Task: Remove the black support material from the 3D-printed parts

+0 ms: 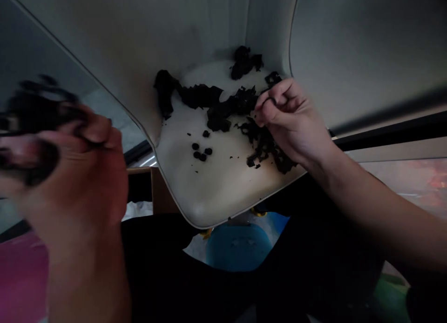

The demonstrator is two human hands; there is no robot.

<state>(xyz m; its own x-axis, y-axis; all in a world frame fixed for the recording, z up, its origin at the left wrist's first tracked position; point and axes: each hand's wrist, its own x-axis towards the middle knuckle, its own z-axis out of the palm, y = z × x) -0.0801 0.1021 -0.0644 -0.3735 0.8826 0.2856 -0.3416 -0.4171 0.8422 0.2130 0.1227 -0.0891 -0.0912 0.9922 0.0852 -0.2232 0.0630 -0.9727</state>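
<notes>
My left hand (84, 151) is raised at the left, its fingers curled around a bunch of black, strip-like pieces (33, 106); motion blurs both. My right hand (286, 113) is closed in a pinch above the right part of a pale plastic chair seat (223, 178). What its fingertips hold, if anything, is too small to make out. Torn black scraps (200, 96) lie across the seat, and a heap of ragged ones (263, 144) sits just below my right hand. Several small round black pieces (199, 153) rest near the middle.
The chair's moulded back (209, 25) rises behind the seat. Below its front edge is a blue round object (239, 246), between dark-clothed legs (314, 267). A cardboard box (162, 192) with white material inside stands at left. Something pink (23, 279) fills the lower left corner.
</notes>
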